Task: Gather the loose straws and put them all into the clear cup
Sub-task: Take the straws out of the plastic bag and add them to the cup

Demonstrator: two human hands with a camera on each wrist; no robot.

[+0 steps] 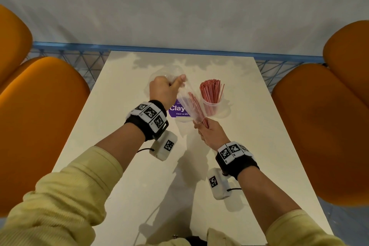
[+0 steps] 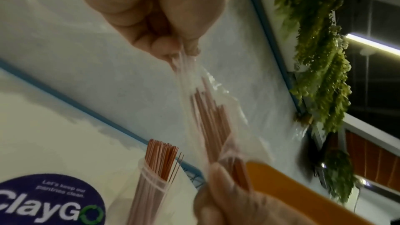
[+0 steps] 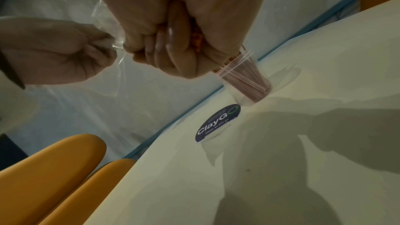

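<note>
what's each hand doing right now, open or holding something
Left hand: pinching the top of the clear plastic bag.
Right hand: gripping the bunch of red straws at the bag's lower end.

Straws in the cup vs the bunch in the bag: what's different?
The cup straws stand nearly upright in the clear cup on the table; the bag straws slant in mid-air inside a clear bag. No hand touches the cup straws; the right hand grips the bag straws' lower end while the left hand pinches the bag's top. The cup bunch looks fuller. Both are thin and red.
</note>
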